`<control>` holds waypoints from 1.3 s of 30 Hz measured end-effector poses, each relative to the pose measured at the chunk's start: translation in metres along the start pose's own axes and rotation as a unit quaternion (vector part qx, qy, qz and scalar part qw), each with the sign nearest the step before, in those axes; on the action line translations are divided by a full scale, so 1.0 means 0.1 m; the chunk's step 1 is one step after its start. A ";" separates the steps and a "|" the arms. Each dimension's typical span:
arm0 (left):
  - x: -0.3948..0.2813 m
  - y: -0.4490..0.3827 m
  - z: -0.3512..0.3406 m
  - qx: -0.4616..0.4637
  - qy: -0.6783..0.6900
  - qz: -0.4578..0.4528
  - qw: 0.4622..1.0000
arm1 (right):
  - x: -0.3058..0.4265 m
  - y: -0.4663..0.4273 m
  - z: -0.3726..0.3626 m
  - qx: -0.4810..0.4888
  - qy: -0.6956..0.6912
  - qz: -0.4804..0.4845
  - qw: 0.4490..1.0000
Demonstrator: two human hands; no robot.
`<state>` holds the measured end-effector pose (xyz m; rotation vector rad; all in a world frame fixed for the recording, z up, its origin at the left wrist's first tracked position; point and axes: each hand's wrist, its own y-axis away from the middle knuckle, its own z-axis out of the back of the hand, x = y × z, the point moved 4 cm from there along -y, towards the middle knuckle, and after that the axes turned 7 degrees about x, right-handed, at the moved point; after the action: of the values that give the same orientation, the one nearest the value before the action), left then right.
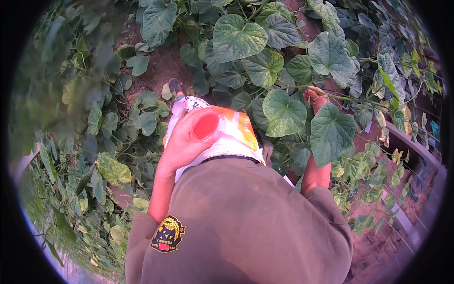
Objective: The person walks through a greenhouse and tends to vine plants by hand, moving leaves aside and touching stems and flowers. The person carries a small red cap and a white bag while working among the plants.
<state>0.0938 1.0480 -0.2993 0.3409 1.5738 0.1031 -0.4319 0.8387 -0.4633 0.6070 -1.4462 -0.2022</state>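
Observation:
My left hand (188, 140) is wrapped around a clear open-topped container (210, 124) with a red inside, held above a white and orange printed sack material (237, 131) at my waist. Farther right, my right hand (315, 95) is raised among cucumber vines, its fingers drawn together beside a green vine stem (340, 97). Whether it grips the stem or something small cannot be told. A broad cucumber leaf (332, 131) hides part of my right forearm, and another leaf (285, 113) hangs just left of that hand.
Dense leafy vines surround me on both sides and ahead. A cucumber (84, 181) hangs at the left. Reddish soil (154, 67) shows between the plants. At the right are thin strings or wires and a pale curved rail (408, 140).

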 end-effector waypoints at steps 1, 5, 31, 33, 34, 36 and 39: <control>0.03 0.02 -0.03 0.003 -0.011 0.002 1.000 | 0.01 0.03 0.02 -0.025 0.030 -0.015 0.999; -0.01 0.05 -0.13 -0.001 -0.021 -0.008 1.000 | 0.13 0.06 0.04 -0.040 0.141 -0.006 0.989; -0.38 -0.42 0.58 0.072 -0.012 -0.039 0.997 | 1.23 1.49 -3.76 0.233 0.109 0.035 0.966; -0.46 -0.52 0.75 0.099 -0.026 -0.031 0.994 | 0.99 1.12 -4.20 0.220 0.244 0.151 0.932; -0.53 -0.56 0.83 0.112 -0.051 -0.051 0.991 | 0.89 0.96 -4.33 0.199 0.284 0.179 0.921; -0.57 -0.62 1.03 0.127 -0.083 -0.082 0.985 | 0.92 0.70 -4.50 0.172 0.328 0.208 0.905; -0.76 -0.65 1.17 0.120 -0.083 -0.103 0.984 | 1.10 0.52 -4.69 0.132 0.368 0.216 0.895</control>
<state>0.1991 0.9482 -0.2486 0.3634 1.4483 -0.2721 0.0239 0.9535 -0.3448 0.4849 -0.8288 0.5401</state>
